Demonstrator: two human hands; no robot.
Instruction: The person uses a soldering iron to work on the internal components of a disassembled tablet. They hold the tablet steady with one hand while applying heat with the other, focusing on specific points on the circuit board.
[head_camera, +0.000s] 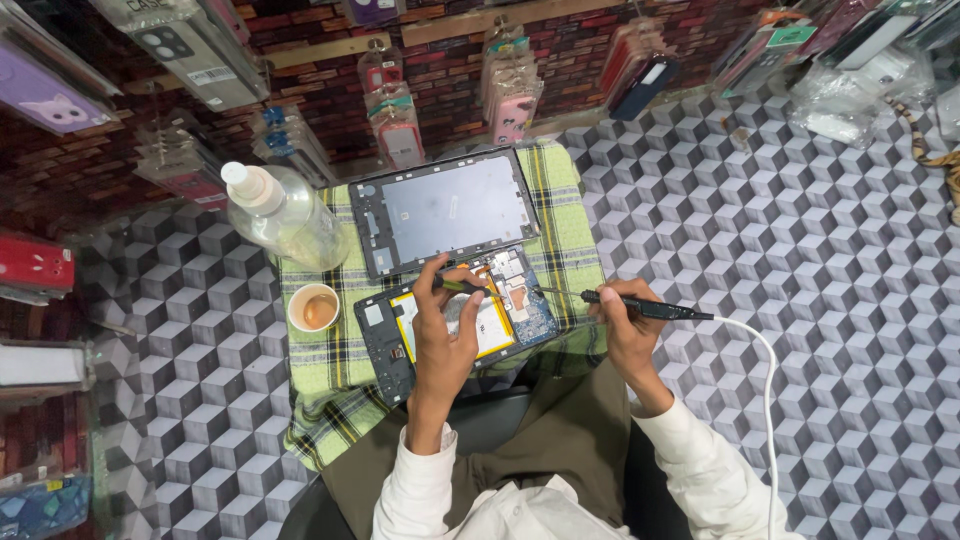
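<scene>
An opened tablet (385, 340) lies on a green checked cloth (570, 250), its circuit board and yellow-edged battery exposed. My left hand (445, 325) rests over it and is shut on a slim dark tool with a green band (462, 286), pinched between thumb and forefinger. My right hand (625, 325) is shut on a black soldering iron (650, 308) with a white cable (765, 390); its tip points left at the board's upper right part. The tablet's detached screen panel (445, 212) lies just beyond, touching the open body.
A clear plastic bottle (285, 215) lies at the cloth's left edge, with a small paper cup (313, 307) of brownish liquid below it. Phone cases in packets hang along the brick-patterned back wall (450, 75). The cube-patterned surface (800, 250) spreads to the right and left.
</scene>
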